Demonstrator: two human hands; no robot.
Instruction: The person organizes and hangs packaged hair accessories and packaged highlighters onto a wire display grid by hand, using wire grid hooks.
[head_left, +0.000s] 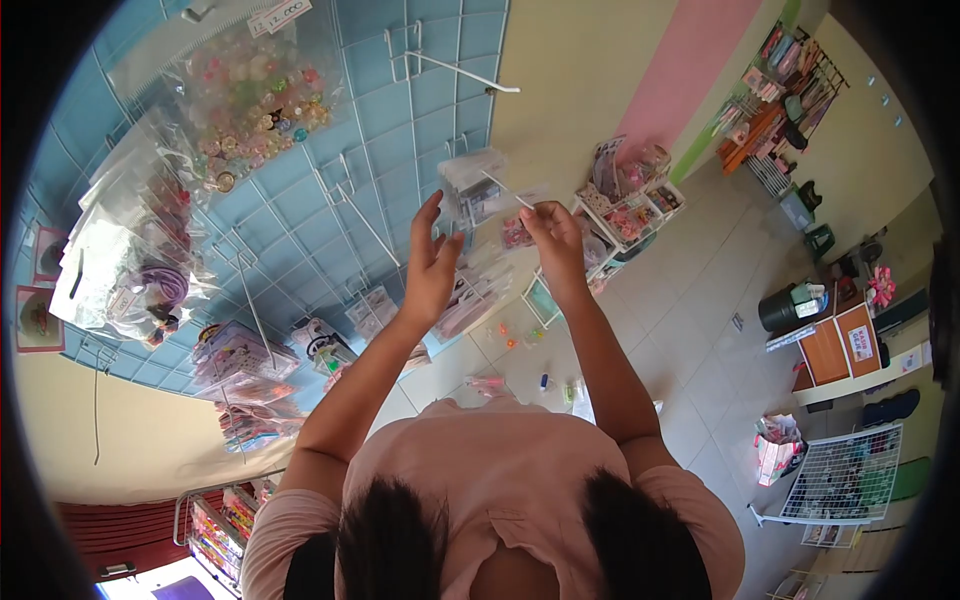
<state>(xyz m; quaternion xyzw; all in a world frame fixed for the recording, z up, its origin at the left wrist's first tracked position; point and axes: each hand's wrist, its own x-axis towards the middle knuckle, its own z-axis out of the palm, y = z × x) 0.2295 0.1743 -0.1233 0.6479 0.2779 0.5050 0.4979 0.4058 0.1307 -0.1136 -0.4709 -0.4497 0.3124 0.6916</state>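
At the far left of the blue grid panel (pixel 385 145), plastic packets with purple items (pixel 160 285) are hung; a large bag of beads (pixel 255 120) is hung beside them, high on the panel. Toward the panel's right edge, the left hand (pixel 433 270) is raised in front, its grip spread, fingers apart, nothing seen held. Clear packets (pixel 472 178) are hung just beyond its fingertips, at the panel's right edge; whether they are touched cannot be told. A white hook (pixel 506 188) is seen jutting out past them. To the right of the panel, the right hand (pixel 560 240) is held with thumb and forefinger pinched at the hook's outer end; whether a packet's thin edge is also pinched there is too small to tell. Further right of the panel, a white basket rack (pixel 635 232) is stocked with small goods. Below the panel, small coloured items (pixel 510 338) are scattered on the tiled floor (pixel 690 300).

Likely trouble: the hook could be tilted or unseated if its end is pulled sideways or lifted. Packets could be slid off the open end if it is tipped down. With the left grip spread, a dropped packet might not be caught.
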